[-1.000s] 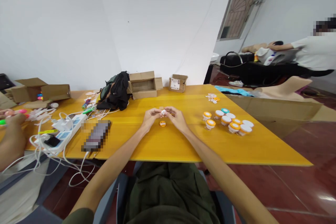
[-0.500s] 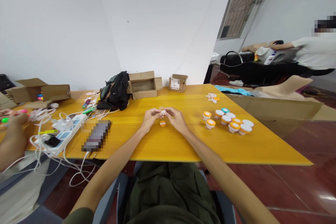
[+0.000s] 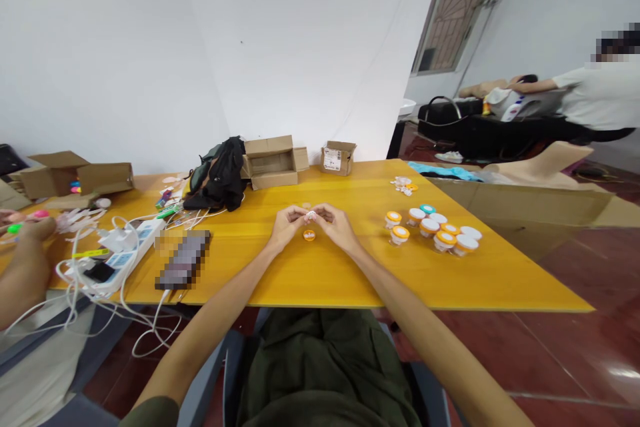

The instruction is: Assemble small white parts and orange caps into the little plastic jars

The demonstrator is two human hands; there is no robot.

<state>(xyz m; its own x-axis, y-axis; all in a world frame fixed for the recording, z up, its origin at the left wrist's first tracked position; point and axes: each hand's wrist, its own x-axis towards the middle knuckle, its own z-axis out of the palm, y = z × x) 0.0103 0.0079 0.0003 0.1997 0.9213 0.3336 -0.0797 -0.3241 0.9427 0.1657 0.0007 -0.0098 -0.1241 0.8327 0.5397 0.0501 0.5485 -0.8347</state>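
Note:
My left hand [image 3: 289, 225] and my right hand [image 3: 334, 221] meet above the middle of the table, fingertips closed on one small white plastic piece [image 3: 311, 215]. The piece looks dotted or holed on its face; its exact kind is too small to make out. Just below my fingers, an orange ring-shaped lid [image 3: 309, 235] lies on the yellow table [image 3: 320, 280]. To the right of my right hand stand several small clear jars with orange, white and teal lids [image 3: 444, 240]. Behind them is a little pile of clear and white parts [image 3: 401, 184] beside another orange lid.
On the left are a phone [image 3: 184, 260], a power strip [image 3: 133, 250] with tangled white cables, and a co-worker's hand [image 3: 35, 230] near coloured pieces. A black bag [image 3: 220, 177] and open cardboard boxes [image 3: 273, 163] stand along the wall.
The white piece has tilted slightly between my fingertips, which both still hold it. The co-worker's hand at the left has shifted a little.

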